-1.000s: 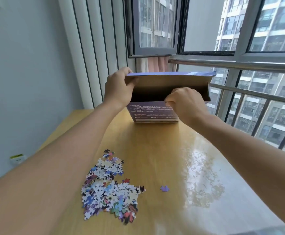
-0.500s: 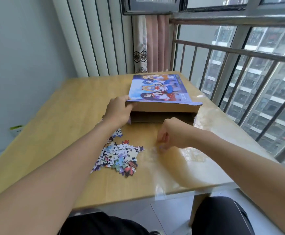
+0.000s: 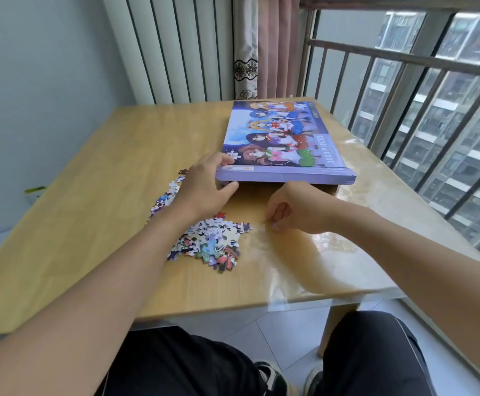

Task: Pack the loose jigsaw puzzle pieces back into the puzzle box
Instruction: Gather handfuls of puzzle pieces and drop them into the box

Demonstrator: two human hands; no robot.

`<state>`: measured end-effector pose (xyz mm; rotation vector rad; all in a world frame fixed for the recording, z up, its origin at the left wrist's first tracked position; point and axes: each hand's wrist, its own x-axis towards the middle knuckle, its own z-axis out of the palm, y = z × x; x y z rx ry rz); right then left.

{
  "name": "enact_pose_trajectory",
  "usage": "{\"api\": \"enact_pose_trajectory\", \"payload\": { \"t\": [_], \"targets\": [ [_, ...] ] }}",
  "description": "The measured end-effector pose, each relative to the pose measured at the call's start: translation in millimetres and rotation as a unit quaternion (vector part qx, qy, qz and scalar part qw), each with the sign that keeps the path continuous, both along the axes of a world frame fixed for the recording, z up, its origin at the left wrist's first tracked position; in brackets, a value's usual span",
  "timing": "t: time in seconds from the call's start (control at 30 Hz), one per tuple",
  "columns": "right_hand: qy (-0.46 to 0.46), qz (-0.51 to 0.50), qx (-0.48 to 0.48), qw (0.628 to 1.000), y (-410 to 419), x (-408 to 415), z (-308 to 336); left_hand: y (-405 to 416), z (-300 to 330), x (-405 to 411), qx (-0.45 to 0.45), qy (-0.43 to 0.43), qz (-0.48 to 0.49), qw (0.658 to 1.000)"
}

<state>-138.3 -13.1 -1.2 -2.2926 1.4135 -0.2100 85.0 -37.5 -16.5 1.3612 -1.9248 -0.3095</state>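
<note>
Pieces sit near-left of the box mouth, right hand closest to the lone one.

Your left hand (image 3: 204,190) grips the near-left corner of the puzzle box (image 3: 284,138), fingers over the lid, thumb under its edge; the box lies flat on the table (image 3: 90,195), long axis running away from you, its open brown end facing you. The pile of puzzle pieces (image 3: 213,242) lies just nearer you than that opening, below and around your left wrist, more pieces showing beyond the wrist. Your right hand (image 3: 296,208) has fingers curled, tips down at the table just right of the pile, likely pinching a single piece, but can't tell, it's hidden. Looks like the next move goes straight forward from there into the opening. Barely started; nearly all pieces are out.
</note>
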Motion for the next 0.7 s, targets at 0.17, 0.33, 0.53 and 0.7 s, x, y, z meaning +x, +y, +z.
{"api": "enact_pose_trajectory", "payload": {
  "t": [0.17,0.33,0.53,0.7],
  "targets": [
    [-0.058,0.008,-0.091,0.994,7.5,29.1,-10.5,16.0,-2.6,34.6,0.003,0.032,0.04,0.999],
    [-0.113,0.029,-0.111,0.987,13.5,83.5,-18.7,52.9,-0.3,80.9,0.08,0.023,0.073,0.994],
    [-0.18,-0.01,-0.123,0.976,-4.0,129.7,6.6,96.4,-20.3,94.1,0.258,-0.15,0.039,0.954],
    [-0.026,0.045,-0.016,0.999,-59.0,181.6,35.3,88.9,-28.2,75.6,0.197,-0.182,0.097,0.958]
  ]
}}
